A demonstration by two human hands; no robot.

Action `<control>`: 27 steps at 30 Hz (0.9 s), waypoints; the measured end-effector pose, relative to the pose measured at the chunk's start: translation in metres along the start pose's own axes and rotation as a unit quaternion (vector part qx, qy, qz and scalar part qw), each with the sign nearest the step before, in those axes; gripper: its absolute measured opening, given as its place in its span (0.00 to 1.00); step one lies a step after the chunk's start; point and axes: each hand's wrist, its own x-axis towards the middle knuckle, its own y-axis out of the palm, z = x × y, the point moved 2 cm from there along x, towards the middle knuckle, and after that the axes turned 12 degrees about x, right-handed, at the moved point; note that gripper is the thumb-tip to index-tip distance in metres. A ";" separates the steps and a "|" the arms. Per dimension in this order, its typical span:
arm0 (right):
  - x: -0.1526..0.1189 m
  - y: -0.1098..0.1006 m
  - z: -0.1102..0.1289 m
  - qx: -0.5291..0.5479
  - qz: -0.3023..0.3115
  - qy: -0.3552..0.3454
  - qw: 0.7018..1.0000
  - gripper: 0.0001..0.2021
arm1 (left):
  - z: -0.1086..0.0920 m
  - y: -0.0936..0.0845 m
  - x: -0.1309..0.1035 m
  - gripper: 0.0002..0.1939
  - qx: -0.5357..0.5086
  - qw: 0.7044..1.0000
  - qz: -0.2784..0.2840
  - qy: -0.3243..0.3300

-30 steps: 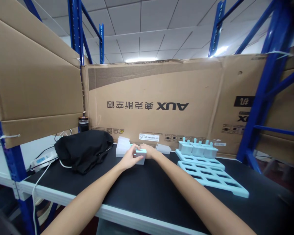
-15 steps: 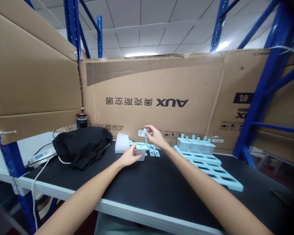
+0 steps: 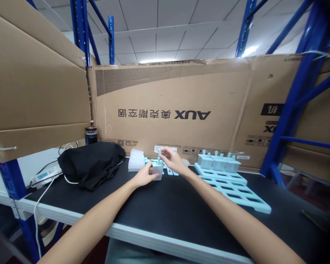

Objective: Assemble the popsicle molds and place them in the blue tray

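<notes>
Head view: the left hand [image 3: 143,177] grips a lidded mould [image 3: 157,171] near the pale cups [image 3: 136,161] on the worktop [image 3: 165,205]; the right hand [image 3: 173,161] pinches a blue stick [image 3: 160,158] upright at the mould's top, though whether it sits inside is unclear.

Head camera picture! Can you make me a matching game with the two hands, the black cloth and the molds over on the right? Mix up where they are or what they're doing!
1. left hand
2. right hand
3. black cloth
4. group of molds

A. beside the white power strip
B. on the light-blue rack
C. gripping a lidded mold
D. pinching a light-blue stick

Right pairs: 1-C, 2-D, 3-A, 4-B.
</notes>
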 end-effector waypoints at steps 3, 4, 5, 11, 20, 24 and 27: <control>-0.012 0.010 -0.001 -0.073 0.039 0.011 0.996 0.12 | -0.001 -0.002 -0.001 0.21 0.035 0.999 -0.012 0.000; -0.017 0.014 -0.002 -0.105 0.039 0.027 0.993 0.13 | -0.002 -0.002 -0.001 0.20 0.040 0.999 -0.014 0.004; -0.023 0.018 -0.003 -0.134 0.035 0.050 0.989 0.15 | -0.003 -0.003 -0.002 0.19 0.043 0.999 -0.016 0.010; -0.040 0.032 -0.003 -0.210 0.053 0.148 0.965 0.23 | -0.012 0.000 -0.003 0.14 0.010 0.999 0.003 0.053; -0.069 -0.147 -0.003 -0.399 -0.133 0.179 0.890 0.24 | -0.012 0.002 -0.004 0.17 0.007 0.999 0.019 0.047; -0.121 -0.237 -0.044 -0.475 -0.160 0.314 0.807 0.31 | -0.012 0.004 -0.005 0.13 0.051 0.996 0.037 0.063; -0.148 -0.260 -0.074 -0.475 -0.125 0.366 0.790 0.31 | -0.012 0.005 -0.005 0.11 0.067 0.995 0.045 0.066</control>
